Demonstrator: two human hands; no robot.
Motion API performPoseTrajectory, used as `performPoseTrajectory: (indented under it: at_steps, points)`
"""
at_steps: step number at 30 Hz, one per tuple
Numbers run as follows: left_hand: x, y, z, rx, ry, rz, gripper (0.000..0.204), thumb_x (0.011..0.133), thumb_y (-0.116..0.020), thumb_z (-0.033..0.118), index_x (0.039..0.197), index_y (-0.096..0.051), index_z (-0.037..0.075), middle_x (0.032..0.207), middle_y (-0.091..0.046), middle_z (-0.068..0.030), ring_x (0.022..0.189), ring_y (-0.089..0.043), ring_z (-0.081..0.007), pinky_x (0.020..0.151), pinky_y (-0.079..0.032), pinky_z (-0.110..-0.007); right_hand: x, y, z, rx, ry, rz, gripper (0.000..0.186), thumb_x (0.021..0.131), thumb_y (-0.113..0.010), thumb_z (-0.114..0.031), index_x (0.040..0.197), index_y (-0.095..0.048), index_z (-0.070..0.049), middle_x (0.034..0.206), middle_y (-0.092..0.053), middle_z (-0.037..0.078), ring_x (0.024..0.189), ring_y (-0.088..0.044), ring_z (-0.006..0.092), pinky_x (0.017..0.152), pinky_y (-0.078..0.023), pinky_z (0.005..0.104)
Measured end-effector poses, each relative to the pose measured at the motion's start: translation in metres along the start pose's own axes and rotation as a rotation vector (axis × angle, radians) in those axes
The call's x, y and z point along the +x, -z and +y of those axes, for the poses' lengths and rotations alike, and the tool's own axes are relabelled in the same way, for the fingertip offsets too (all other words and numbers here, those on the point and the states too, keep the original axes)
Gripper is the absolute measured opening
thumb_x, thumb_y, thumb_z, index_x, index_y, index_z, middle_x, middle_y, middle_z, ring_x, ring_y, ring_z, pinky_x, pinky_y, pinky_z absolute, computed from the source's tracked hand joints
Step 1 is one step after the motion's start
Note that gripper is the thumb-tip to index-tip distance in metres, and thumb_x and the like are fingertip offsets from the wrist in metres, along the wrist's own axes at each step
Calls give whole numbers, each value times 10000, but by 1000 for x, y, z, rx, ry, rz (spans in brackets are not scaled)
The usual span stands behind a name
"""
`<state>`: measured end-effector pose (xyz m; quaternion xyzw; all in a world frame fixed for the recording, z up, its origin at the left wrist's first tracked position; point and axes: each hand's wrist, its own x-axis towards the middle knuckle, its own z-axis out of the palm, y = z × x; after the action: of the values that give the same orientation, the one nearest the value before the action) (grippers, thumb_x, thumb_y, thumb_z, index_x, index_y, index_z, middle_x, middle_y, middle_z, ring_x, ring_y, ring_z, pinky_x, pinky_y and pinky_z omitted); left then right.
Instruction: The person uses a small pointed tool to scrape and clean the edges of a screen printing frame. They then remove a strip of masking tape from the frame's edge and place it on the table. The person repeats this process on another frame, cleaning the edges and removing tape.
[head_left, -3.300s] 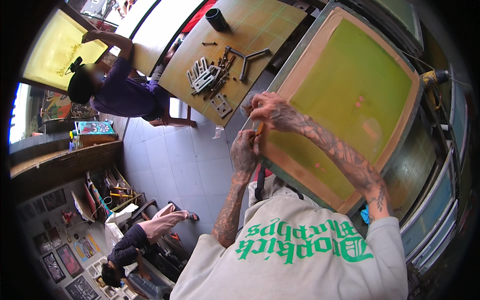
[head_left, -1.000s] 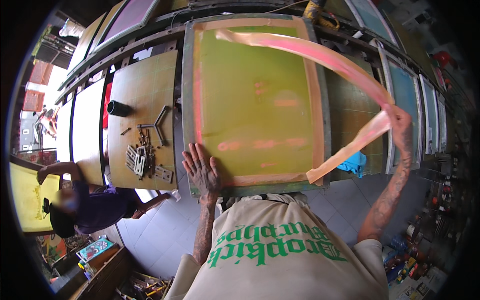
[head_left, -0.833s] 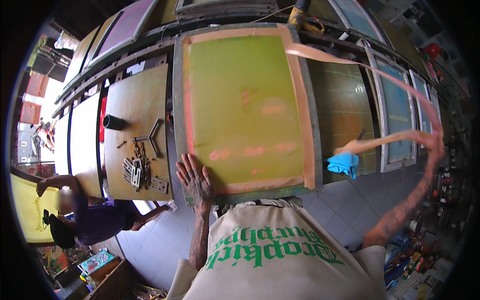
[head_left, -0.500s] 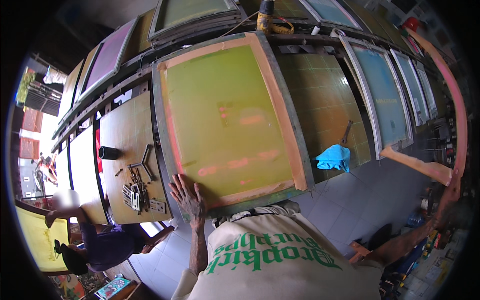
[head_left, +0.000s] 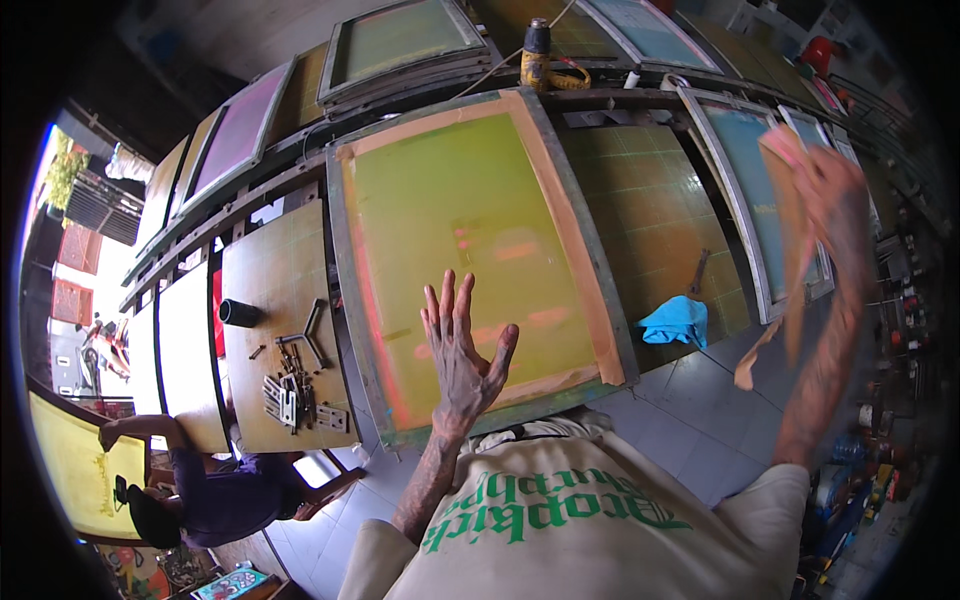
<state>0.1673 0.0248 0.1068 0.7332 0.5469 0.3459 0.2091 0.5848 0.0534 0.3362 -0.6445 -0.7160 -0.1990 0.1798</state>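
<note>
A screen-printing frame (head_left: pixel 612 330) with yellow-green mesh lies before me, brown tape along its top, right and bottom margins. Pink stains show down its left margin, where no brown tape runs. Over the lower part of the mesh, my left hand (head_left: pixel 465 365) is raised with fingers spread and nothing in it. My right hand (head_left: pixel 838 200) is lifted at the far right, closed on a strip of brown tape (head_left: pixel 800 255) with a pink-stained end. The strip dangles below the hand, its loose end curling near the floor tiles in view.
Left of the frame, a board holds a dark cup (head_left: pixel 240 313), a three-armed wrench (head_left: pixel 311 335) and loose metal parts (head_left: pixel 290 390). To the right lie a blue cloth (head_left: pixel 675 322) and a spanner (head_left: pixel 700 272). A yellow heat gun (head_left: pixel 537 60) stands behind. A person (head_left: pixel 220 490) works at lower left.
My left hand has come off the frame's lower left corner and moved right, above the mesh. My right hand has risen; the tape, stretched in a long arc before, now hangs folded from it.
</note>
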Motion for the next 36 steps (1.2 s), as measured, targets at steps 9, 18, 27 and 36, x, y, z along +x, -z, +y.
performPoseTrajectory:
  at_steps: [9, 18, 27, 36]
  points:
    - [-60, -23, -44, 62, 210, -111, 791, 899, -704, 335, 1546, -306, 117, 1595, -271, -210, 1491, -176, -463, 1195, -145, -602, -9, -256, 40, 53, 82, -35, 341, 853, -685, -171, 1161, -643, -31, 929, -661, 122, 822, -669, 333, 700, -550, 422]
    - [-92, -9, -59, 97, 312, -178, 706, 908, -692, 304, 1523, -372, 168, 1606, -296, -122, 1500, -176, -429, 1195, -132, -613, -97, -325, -45, 287, -108, -20, 126, 859, -675, -81, 967, -632, -34, 907, -664, 135, 802, -654, 347, 701, -515, 435]
    - [-62, -48, -35, 104, -53, -466, 566, 874, -709, 249, 1406, -535, 163, 1546, -396, -121, 1488, -219, -426, 1200, -169, -606, -261, -198, -98, 784, -528, -392, 76, 942, -543, 48, 1007, -550, 11, 823, -670, 136, 772, -685, 276, 663, -510, 362]
    - [-53, -125, -7, 40, -491, -766, 592, 837, -726, 275, 1392, -550, 167, 1554, -351, -123, 1498, -168, -427, 1215, -110, -618, -335, -170, -122, 746, -753, -586, 106, 886, -602, 42, 984, -593, 3, 826, -687, 184, 779, -707, 323, 665, -528, 382]
